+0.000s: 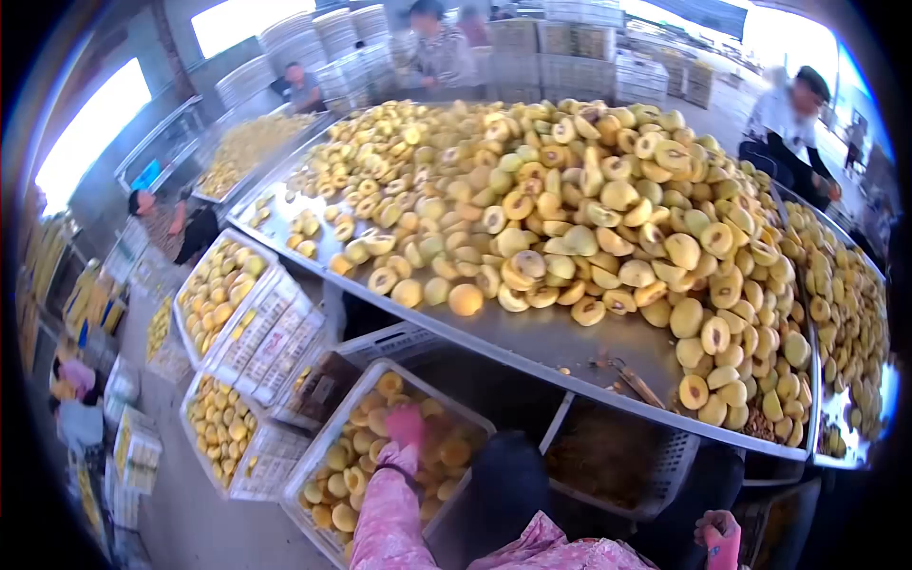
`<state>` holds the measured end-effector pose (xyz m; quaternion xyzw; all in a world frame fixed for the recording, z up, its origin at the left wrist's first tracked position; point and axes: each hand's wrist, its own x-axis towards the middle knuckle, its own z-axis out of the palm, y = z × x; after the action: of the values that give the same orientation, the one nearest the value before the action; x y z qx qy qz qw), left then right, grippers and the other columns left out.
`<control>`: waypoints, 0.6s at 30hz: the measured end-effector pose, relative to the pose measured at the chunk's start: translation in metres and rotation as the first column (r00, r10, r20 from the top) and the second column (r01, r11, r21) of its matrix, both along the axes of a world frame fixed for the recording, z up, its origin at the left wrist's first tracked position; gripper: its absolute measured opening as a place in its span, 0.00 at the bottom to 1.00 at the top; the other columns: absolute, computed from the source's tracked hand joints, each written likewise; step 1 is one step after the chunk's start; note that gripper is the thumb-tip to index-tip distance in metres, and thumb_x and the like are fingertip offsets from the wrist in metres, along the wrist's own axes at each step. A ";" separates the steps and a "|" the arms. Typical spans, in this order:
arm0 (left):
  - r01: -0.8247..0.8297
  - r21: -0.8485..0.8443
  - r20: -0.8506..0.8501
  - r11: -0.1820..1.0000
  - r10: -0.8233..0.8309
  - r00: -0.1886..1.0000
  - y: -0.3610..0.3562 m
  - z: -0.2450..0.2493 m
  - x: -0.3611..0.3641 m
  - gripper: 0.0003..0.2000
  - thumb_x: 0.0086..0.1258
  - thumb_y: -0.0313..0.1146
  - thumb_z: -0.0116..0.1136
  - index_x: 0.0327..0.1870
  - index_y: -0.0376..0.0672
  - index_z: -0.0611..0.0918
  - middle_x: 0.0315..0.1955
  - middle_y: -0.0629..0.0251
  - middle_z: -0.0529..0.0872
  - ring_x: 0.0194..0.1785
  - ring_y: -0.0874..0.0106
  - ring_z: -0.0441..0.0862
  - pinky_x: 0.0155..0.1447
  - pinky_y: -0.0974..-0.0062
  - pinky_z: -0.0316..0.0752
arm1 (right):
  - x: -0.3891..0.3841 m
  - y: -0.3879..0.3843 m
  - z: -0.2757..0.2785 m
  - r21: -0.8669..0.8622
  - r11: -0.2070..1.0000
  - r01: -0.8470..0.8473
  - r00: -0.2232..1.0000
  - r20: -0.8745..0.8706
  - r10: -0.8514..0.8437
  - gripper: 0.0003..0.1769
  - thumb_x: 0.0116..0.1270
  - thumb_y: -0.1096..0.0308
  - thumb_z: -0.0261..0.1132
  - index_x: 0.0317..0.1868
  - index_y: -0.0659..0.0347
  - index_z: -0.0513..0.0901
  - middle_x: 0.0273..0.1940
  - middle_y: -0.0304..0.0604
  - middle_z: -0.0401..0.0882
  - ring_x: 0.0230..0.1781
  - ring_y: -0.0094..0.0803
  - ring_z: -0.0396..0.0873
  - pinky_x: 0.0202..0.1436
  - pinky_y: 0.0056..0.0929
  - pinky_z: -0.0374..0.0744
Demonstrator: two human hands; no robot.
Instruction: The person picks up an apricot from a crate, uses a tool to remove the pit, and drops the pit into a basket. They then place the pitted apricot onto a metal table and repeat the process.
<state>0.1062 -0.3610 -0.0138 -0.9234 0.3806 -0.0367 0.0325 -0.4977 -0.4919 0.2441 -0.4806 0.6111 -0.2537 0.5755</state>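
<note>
Reaching down into a white crate (375, 375) of halved yellow peaches (344, 461), my left hand (406, 425) looks pink and smeared. Its fingertips are lost among the fruit, so I cannot tell what it holds. A dark band circles the wrist over a pink patterned sleeve. My right hand (719, 529) is low at the right beside my dark-clad knee, its fingers curled closed and a pink covering at the wrist. Above both hands, a metal table (532, 337) carries a large heap of halved peaches (617, 195), many showing brown centres.
A wooden-handled tool (638, 382) lies near the table's front edge. Under that edge stands a crate (665, 465) with dark brown contents. Two peach-filled crates (271, 332) (271, 461) are stacked close on the left. People (798, 109) sit around the table, with stacked crates (570, 71) behind.
</note>
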 end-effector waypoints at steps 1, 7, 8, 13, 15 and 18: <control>-0.009 -0.027 -0.016 1.000 0.009 1.000 0.002 0.009 -0.003 0.13 0.61 0.39 0.51 0.42 0.45 0.80 0.43 0.59 0.79 0.49 0.61 0.75 0.51 0.63 0.70 | 0.008 -0.002 0.005 -0.013 1.000 -0.006 1.000 0.005 0.007 0.13 0.65 0.77 0.57 0.51 0.64 0.76 0.40 0.40 0.79 0.37 0.24 0.77 0.39 0.18 0.76; 0.129 -0.260 -0.257 0.957 -0.197 0.946 0.030 0.150 -0.023 0.14 0.60 0.44 0.57 0.40 0.46 0.82 0.41 0.57 0.80 0.46 0.61 0.77 0.47 0.65 0.73 | 0.012 0.001 0.040 -0.068 0.992 -0.108 0.994 -0.020 0.107 0.14 0.66 0.77 0.56 0.52 0.66 0.76 0.42 0.41 0.79 0.39 0.25 0.77 0.43 0.21 0.76; 0.166 -0.265 -0.329 0.950 -0.251 0.910 0.042 0.188 -0.030 0.16 0.60 0.45 0.58 0.43 0.45 0.81 0.42 0.55 0.80 0.47 0.60 0.78 0.48 0.64 0.74 | 0.014 0.003 0.050 -0.067 0.990 -0.120 0.992 -0.040 0.118 0.14 0.66 0.77 0.56 0.52 0.66 0.75 0.42 0.41 0.79 0.39 0.26 0.77 0.44 0.22 0.76; 0.310 -0.005 -0.601 0.951 -0.250 0.759 0.116 0.351 -0.072 0.25 0.61 0.49 0.60 0.55 0.43 0.76 0.45 0.54 0.80 0.47 0.56 0.78 0.52 0.63 0.74 | 0.001 0.014 0.076 -0.013 0.982 -0.187 0.979 -0.082 0.186 0.15 0.66 0.78 0.55 0.52 0.67 0.75 0.44 0.41 0.78 0.43 0.27 0.75 0.48 0.23 0.75; 0.418 0.248 -0.667 0.874 -0.159 0.728 0.125 0.407 -0.089 0.26 0.62 0.52 0.59 0.57 0.46 0.76 0.47 0.54 0.80 0.50 0.57 0.78 0.54 0.64 0.74 | -0.010 0.024 0.081 0.108 0.965 -0.238 0.970 -0.031 0.242 0.15 0.66 0.80 0.54 0.53 0.66 0.74 0.45 0.40 0.78 0.44 0.26 0.75 0.48 0.23 0.74; 0.542 0.450 -0.517 0.710 -0.287 0.806 0.104 0.460 -0.123 0.26 0.59 0.49 0.63 0.55 0.45 0.77 0.47 0.53 0.80 0.51 0.57 0.79 0.55 0.66 0.73 | -0.015 0.038 0.085 0.182 0.942 -0.283 0.959 0.040 0.280 0.17 0.58 0.82 0.56 0.49 0.70 0.73 0.41 0.47 0.80 0.41 0.30 0.80 0.48 0.27 0.78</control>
<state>-0.0172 -0.2567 0.4459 -0.7418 0.5733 0.2687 0.2211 -0.5122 -0.4544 0.3287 -0.5056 0.5533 -0.1141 0.6521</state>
